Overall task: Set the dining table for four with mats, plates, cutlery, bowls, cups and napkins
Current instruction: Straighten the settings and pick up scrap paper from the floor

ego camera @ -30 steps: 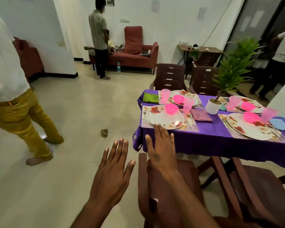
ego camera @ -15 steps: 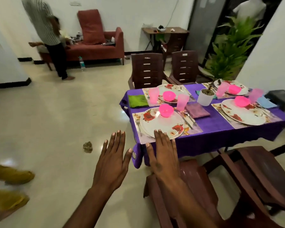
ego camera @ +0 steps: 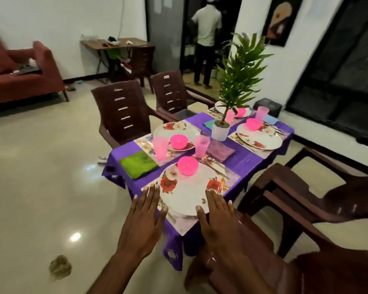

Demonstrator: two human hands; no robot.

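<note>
A table under a purple cloth [ego camera: 246, 160] carries floral mats, white flowered plates, pink bowls, pink cups, napkins and cutlery. The nearest plate [ego camera: 185, 194] has a pink bowl [ego camera: 187, 165] on its far side. My left hand [ego camera: 143, 217] is flat with straight fingers at that plate's left edge. On the right edge my right hand [ego camera: 218, 217] is held the same way, holding nothing. A green napkin [ego camera: 139, 164] lies left of the plate. A purple napkin [ego camera: 220, 150] and cutlery [ego camera: 216, 165] lie to its right.
A white pot with a tall green plant [ego camera: 221, 129] stands mid-table. Brown plastic chairs [ego camera: 123, 112] ring the table; one [ego camera: 263, 262] is right under my right arm. A red sofa [ego camera: 19, 77] is far left. A person [ego camera: 206, 39] stands in the doorway.
My view swung right and came closer to the table. Both hands moved forward from the table's near edge to either side of the nearest plate.
</note>
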